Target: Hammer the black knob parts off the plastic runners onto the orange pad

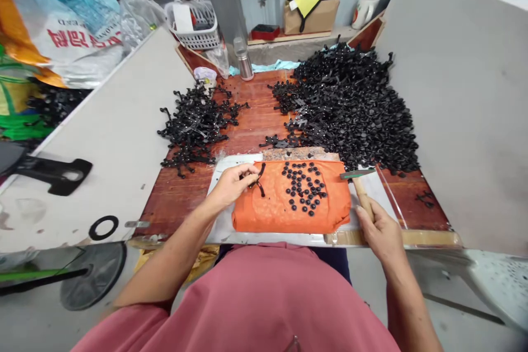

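Orange cloth (284, 212) lies at the centre of the frame, dotted with small black discs (303, 187). Our left hand (233, 181) pinches a black plastic strip (261, 178) at the cloth's upper left. Our right hand (381, 234), lower right, is clamped round the wooden handle of a chisel (362, 190), whose blade touches the cloth's upper right corner.

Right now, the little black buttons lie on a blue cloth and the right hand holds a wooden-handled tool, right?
Not quite. The head view shows the cloth is orange, not blue. The little black buttons do lie on it, and the right hand holds a wooden-handled tool.
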The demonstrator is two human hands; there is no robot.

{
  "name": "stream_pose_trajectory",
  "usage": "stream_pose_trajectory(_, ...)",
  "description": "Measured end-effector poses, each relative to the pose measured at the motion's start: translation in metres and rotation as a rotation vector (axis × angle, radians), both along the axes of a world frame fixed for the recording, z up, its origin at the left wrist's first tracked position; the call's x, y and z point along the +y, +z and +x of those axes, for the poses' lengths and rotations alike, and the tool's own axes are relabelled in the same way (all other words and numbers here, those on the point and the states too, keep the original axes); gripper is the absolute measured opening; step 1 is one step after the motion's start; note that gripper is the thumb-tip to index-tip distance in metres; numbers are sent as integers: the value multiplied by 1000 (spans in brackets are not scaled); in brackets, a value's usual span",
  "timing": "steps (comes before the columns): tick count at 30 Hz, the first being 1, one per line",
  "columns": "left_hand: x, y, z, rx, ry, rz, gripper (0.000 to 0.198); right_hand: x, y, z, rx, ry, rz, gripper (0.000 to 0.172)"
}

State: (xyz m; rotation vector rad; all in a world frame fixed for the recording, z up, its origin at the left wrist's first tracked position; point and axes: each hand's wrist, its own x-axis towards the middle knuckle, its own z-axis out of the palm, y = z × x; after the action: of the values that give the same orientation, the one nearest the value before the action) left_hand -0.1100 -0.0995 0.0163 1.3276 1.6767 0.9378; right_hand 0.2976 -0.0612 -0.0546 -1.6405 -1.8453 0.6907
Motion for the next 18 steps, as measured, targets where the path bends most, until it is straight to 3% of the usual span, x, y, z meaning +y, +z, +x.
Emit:
stream_pose_trajectory(3,8,1,1,343,-166,26,18,0,0,-1,38,-6,-86,62)
stream_pose_trajectory(7,19,3,15,923,-249,13,29,-2,0,-2,55,-35,-105,62)
stream_pose_trajectory(9,22,2,22,1060,-302,9,33,-3,-1,-2,54,-43,-98,61)
stream_pose_trajectory(15,17,-15,15,969,-381,67,16,-5,1,-3,51,-34,-102,59)
stream_pose_trajectory(18,12,-11,3,854,-342,169,10,-5,2,-3,38,-41,-100,56)
